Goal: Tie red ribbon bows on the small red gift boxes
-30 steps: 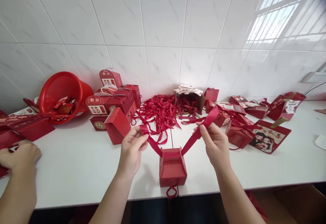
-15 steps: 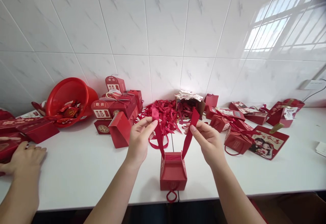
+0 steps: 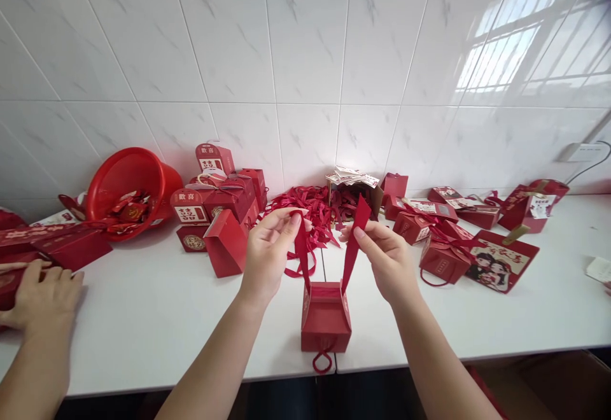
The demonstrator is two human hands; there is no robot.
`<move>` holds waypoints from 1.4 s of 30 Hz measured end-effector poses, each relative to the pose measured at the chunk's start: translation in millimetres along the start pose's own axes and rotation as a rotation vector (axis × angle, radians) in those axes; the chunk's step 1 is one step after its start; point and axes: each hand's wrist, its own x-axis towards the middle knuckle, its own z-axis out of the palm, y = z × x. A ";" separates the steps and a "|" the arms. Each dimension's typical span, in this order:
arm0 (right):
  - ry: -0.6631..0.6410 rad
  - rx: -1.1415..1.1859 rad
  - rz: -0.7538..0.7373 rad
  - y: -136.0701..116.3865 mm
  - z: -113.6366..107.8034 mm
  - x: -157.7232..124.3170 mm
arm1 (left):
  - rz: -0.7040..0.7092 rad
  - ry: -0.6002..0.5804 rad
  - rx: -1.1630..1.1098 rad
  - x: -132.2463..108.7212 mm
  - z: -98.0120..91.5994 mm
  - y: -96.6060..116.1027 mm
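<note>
A small red gift box (image 3: 326, 328) stands near the table's front edge, with a cord loop (image 3: 322, 363) hanging at its front. A red ribbon (image 3: 352, 254) rises from the box in two strands. My left hand (image 3: 270, 251) pinches the left strand near its top, between thumb and fingers. On the other side, my right hand (image 3: 384, 254) grips the right strand, whose pointed end sticks up above the thumb. Both hands are above the box and apart from each other. Behind them lies a heap of loose red ribbons (image 3: 305, 200).
Several red gift boxes (image 3: 229, 197) are stacked at left of centre, beside a tipped red basin (image 3: 165, 194) with red packets inside. More ribboned boxes (image 3: 443, 258) lie to the right. A carton (image 3: 375, 197) holds cards at the back. Another person's hand (image 3: 48, 293) rests on boxes at far left.
My left hand has turned slightly, and the ribbon end above its fingers now hardly shows. Both strands stay raised from the box. The view has shifted a little.
</note>
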 end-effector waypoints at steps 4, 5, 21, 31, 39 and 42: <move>-0.024 0.025 0.073 -2.0 5.8 1.1 | -0.025 -0.148 0.044 -3.2 2.8 2.0; -0.024 0.002 0.082 -1.7 7.6 1.1 | -0.034 -0.177 0.065 -4.7 3.4 2.6; -0.240 0.012 0.122 15.8 12.7 -11.9 | -0.048 -0.360 0.457 -19.1 1.7 0.4; -0.455 -0.541 -0.470 16.5 -17.2 0.7 | -0.508 -0.427 -0.028 -5.6 -16.2 -15.8; -0.503 -0.968 -0.750 16.4 -20.2 3.4 | -0.628 -0.344 -0.198 -3.0 -18.3 -12.4; -0.515 -0.956 -0.743 19.2 -20.8 3.7 | -0.591 -0.438 -0.177 -6.8 -17.8 -9.6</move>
